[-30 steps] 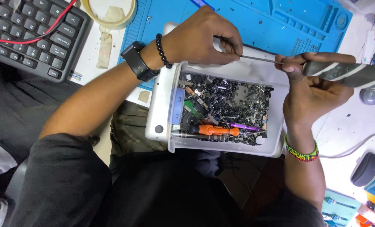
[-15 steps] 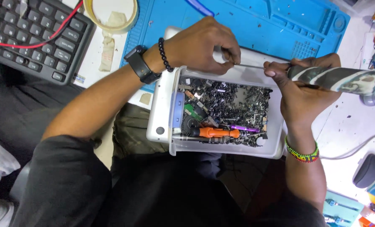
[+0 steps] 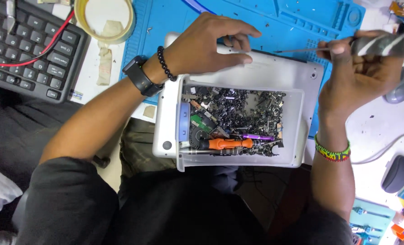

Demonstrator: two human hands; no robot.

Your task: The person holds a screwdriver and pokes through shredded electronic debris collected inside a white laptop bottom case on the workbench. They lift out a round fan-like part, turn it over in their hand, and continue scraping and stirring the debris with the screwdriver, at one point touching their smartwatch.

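My left hand [image 3: 206,45], with a black watch and a bead bracelet on the wrist, rests palm down on the far part of a white laptop underside [image 3: 274,72], fingers loosely apart and nothing visible in them. My right hand [image 3: 356,81] is raised at the right and grips a screwdriver [image 3: 387,43] with a black-and-white patterned handle. Its thin shaft points left toward my left fingertips without touching them. A clear plastic box [image 3: 297,131] full of small dark screws and parts sits on the laptop's near half.
An orange-handled driver [image 3: 224,144] and a purple bit [image 3: 256,136] lie inside the box. A blue work mat [image 3: 274,22] is under the laptop. A black keyboard [image 3: 25,45] and a tape roll [image 3: 103,18] lie at the left. A grey mouse [image 3: 396,172] is at the right.
My right hand has drawn the screwdriver up and to the right. Its tip, earlier at my left fingers, now stands apart from them. My left hand stayed on the laptop.
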